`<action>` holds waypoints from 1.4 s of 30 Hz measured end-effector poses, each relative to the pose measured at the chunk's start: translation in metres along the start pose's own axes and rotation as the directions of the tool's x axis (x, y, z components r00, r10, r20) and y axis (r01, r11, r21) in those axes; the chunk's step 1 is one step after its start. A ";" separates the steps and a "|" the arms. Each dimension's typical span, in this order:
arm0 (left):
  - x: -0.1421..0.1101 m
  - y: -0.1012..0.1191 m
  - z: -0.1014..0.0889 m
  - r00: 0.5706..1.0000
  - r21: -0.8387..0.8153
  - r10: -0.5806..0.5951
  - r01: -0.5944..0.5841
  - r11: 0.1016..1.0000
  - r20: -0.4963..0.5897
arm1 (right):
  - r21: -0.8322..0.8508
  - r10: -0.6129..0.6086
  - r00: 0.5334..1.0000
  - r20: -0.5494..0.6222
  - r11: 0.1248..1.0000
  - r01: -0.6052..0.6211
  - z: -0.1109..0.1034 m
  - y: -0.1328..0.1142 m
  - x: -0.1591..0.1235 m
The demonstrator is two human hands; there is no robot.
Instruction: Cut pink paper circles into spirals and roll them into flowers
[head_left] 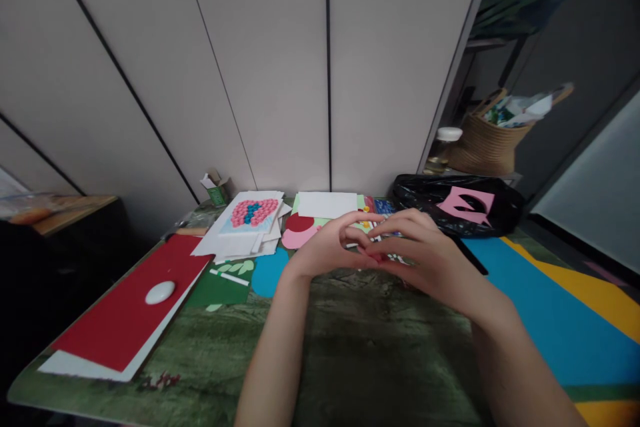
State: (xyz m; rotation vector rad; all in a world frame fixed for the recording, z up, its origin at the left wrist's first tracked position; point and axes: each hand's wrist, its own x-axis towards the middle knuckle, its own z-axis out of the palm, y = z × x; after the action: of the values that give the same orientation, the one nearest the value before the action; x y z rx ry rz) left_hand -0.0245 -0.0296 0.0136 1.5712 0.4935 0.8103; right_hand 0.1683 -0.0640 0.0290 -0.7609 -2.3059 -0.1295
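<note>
Above the table, my left hand [334, 243] and my right hand [425, 250] meet at the fingertips. A small red piece [377, 256] shows between the pinched fingers of both hands; it is mostly covered, and its kind cannot be made out. Behind the hands lie a white sheet [327, 204], a dark red round cutout [300, 224] and a pink paper cutout [296, 239]. Left of my left wrist is a blue rounded paper shape [270, 273].
At the left, a white oval object [160, 292] rests on red paper [115, 310]. White sheets [215, 240] carry a pink-and-blue dotted heart picture [255, 213]. Green paper [215, 288] lies nearby. On the right are blue paper [545, 307] and a black plastic bag [415, 193] under a pink cutout [457, 201].
</note>
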 end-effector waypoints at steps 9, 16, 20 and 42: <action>0.014 -0.006 0.025 0.983 -0.440 0.031 -0.110 0.891 -0.183 | -0.162 -0.021 0.911 -0.413 0.986 -0.051 0.014 0.002 0.004; 0.014 -0.008 0.026 0.969 -0.460 0.070 -0.176 0.870 -0.238 | -0.207 -0.035 0.893 -0.450 0.976 -0.066 0.018 0.002 0.005; 0.012 -0.006 0.022 0.965 -0.452 0.069 -0.181 0.873 -0.253 | -0.262 -0.079 0.904 -0.421 0.964 -0.038 0.014 0.002 0.005; 0.013 -0.003 0.019 0.856 -0.073 0.215 -0.280 0.957 -0.470 | -0.055 0.089 0.908 -0.410 0.991 -0.122 0.008 -0.006 0.006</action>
State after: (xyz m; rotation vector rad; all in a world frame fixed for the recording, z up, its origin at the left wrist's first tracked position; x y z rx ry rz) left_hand -0.0014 -0.0331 0.0128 1.3236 0.5627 1.4054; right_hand 0.1568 -0.0634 0.0282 -0.8114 -1.8687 -0.3031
